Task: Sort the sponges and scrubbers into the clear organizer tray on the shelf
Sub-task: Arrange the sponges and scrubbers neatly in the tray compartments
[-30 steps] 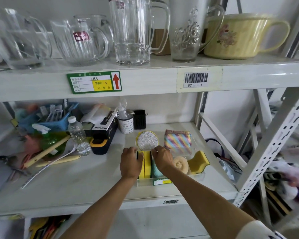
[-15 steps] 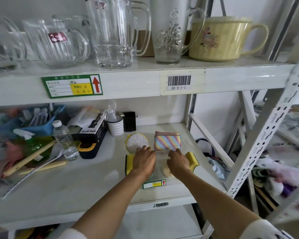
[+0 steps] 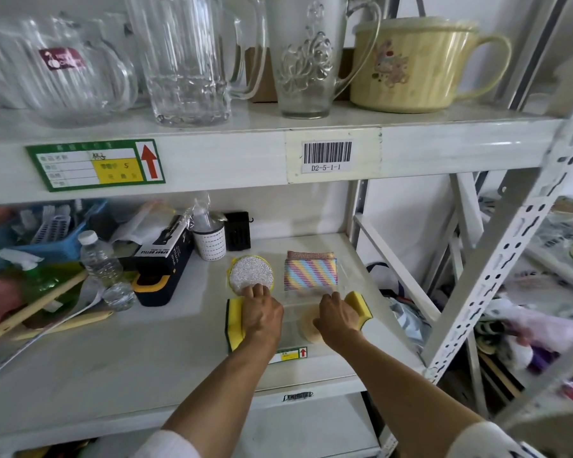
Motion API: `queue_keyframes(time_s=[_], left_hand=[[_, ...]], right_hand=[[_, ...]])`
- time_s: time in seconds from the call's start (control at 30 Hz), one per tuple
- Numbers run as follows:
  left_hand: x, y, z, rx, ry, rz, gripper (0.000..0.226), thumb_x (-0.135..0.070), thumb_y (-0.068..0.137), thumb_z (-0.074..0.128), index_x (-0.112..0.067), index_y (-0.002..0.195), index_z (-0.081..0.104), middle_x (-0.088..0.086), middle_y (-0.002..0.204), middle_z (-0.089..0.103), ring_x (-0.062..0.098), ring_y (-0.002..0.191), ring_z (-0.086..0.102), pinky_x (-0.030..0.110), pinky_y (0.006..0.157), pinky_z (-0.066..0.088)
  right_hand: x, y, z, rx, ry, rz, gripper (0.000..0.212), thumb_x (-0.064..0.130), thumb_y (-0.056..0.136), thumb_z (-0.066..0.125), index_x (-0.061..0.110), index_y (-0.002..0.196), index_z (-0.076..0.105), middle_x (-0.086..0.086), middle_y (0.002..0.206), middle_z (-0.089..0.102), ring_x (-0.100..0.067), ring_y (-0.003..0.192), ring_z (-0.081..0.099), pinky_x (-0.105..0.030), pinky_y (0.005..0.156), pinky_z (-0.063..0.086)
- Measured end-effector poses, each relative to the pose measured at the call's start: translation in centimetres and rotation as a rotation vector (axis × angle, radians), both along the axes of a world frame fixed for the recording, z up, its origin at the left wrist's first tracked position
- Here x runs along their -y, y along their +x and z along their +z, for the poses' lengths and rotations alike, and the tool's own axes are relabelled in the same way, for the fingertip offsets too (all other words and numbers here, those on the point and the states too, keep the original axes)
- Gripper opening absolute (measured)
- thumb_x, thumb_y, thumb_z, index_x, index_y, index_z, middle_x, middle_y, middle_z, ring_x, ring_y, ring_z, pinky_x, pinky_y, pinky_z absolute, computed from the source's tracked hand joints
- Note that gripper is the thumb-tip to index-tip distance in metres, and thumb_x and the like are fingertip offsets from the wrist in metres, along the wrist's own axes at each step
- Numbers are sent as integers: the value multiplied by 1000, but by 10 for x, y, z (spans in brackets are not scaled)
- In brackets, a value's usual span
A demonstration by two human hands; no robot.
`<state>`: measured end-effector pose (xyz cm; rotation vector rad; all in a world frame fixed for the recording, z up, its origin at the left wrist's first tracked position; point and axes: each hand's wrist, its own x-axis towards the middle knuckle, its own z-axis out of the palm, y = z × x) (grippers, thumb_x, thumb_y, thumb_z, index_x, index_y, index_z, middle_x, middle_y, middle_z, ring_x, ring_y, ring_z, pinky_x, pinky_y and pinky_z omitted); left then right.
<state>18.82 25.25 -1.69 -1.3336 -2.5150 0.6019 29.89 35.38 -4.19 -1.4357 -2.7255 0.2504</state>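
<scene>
The clear organizer tray (image 3: 293,345) sits near the front right of the lower shelf. My left hand (image 3: 262,314) lies palm down over its left part, beside an upright yellow sponge with a dark back (image 3: 235,322). The fingertips touch a round silver scrubber (image 3: 250,274). My right hand (image 3: 337,317) lies palm down over the right part, between a round beige pad (image 3: 307,327) and a yellow sponge (image 3: 360,309). A rainbow-striped sponge cloth (image 3: 310,272) lies at the tray's back. What is under either palm is hidden.
Left of the tray lie a black box (image 3: 166,259), a water bottle (image 3: 101,262), a white cup (image 3: 209,242), a blue basket (image 3: 47,233) and wooden sticks (image 3: 37,305). Glass jugs (image 3: 192,61) and a yellow pot (image 3: 417,64) stand on the upper shelf. A slanted white shelf post (image 3: 497,276) is at the right.
Both hands moved from the sponges at the tray's front left to lie spread over its left and right parts. My view shifted right and closer.
</scene>
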Motion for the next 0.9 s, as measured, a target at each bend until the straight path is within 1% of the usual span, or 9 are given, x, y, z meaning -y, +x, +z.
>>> queue_keyframes(time_s=[0.07,0.13,0.27,0.37,0.47,0.57,0.7,0.9], left_hand=[[-2,1,0,21,40,-6,32,-22,90,53,-13,120,61,10,124,57,29,117,44,44,105,31],[-3,3,2,53,69,-23,32,-22,89,54,-13,119,59,10,121,61,30,118,46,47,108,30],[-2,7,5,126,122,-41,36,-22,84,61,-15,118,55,9,117,67,30,119,49,50,108,28],[0,4,6,132,153,-39,38,-23,81,64,-16,117,56,8,116,67,29,118,50,53,108,27],[1,1,7,117,145,-41,32,-24,81,63,-17,112,59,7,113,68,29,117,50,59,113,19],[-1,0,5,83,84,-45,29,-26,84,60,-18,112,62,5,114,67,29,120,48,62,116,12],[-1,-3,3,57,48,-41,29,-30,83,62,-20,110,66,4,115,67,28,119,47,63,115,11],[1,-4,5,49,80,-37,30,-32,79,67,-20,106,67,6,116,63,28,116,48,59,114,16]], right_hand=[[0,-2,0,-29,-6,-1,52,26,94,59,11,140,37,-9,131,50,-23,102,64,-32,81,56],[0,-5,1,-73,-37,2,52,21,94,58,9,139,34,-11,128,55,-24,100,65,-32,80,57],[0,-7,6,-83,-60,26,49,19,93,59,10,136,36,-12,124,56,-25,100,65,-33,80,57],[-3,-4,9,-65,-39,56,46,22,93,60,13,134,40,-10,125,56,-24,102,64,-33,83,57],[-6,1,12,-52,-20,54,42,26,93,59,14,131,43,-8,121,58,-23,102,63,-33,83,57],[-6,3,14,-48,-10,40,42,27,93,59,14,130,44,-7,116,60,-23,101,63,-33,82,56],[-5,2,14,-33,-17,26,44,28,92,61,14,130,45,-7,114,62,-22,100,64,-31,81,55],[-4,3,17,-19,0,37,47,26,93,59,13,135,42,-8,122,56,-23,104,62,-32,85,56]])
